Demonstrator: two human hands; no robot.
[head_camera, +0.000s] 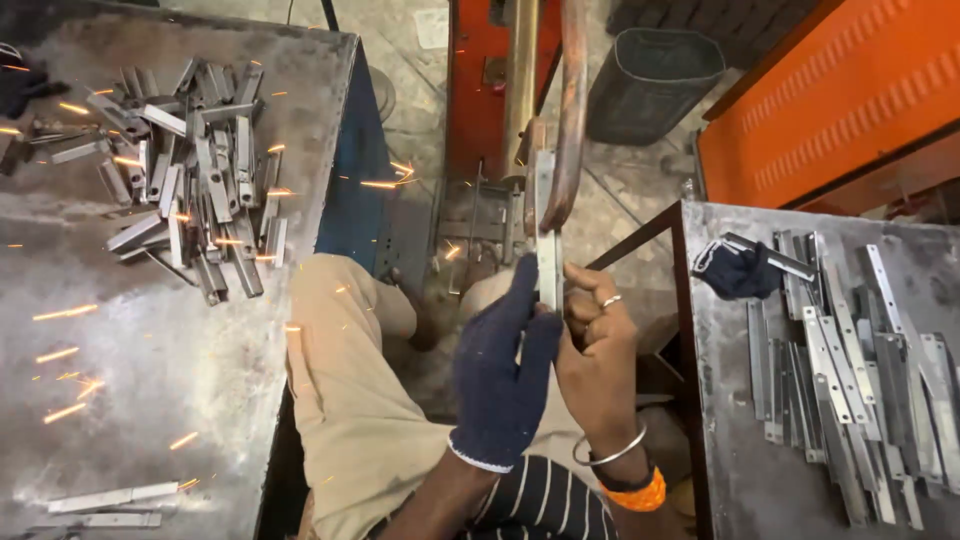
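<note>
Left hand: the left hand (500, 375), in a dark knit glove, has its grip pinched on the near end of a flat metal strip (548, 262) that stands upright between both hands.
Right hand: bare, with a ring and bangles, the right hand (598, 365) has its fingers pressed against the same strip from the other side, steadying it.
Strip: it sits in front of the person's lap, between the two worktops, its upper end pushed up between the copper arms of the spot welder (560, 120).
Step in hand: to my eye the weld is being made right now; sparks (385, 183) fly off to the left of the joint and scatter over the left worktop (150, 380).
Next move: I'd judge it calls for holding the strip still until the sparks stop, then either shifting it for another spot or drawing it clear.
Left worktop: a heap of short metal pieces (195, 165) lies toward its far edge, a couple of flat bars at its near edge.
Right worktop: long punched strips (850, 370) lie in rows across the right worktop (730, 450), with a dark spare glove (738, 268) at its far left corner.
Far off: a dark bin (652, 80) stands on the floor beyond the welder.
</note>
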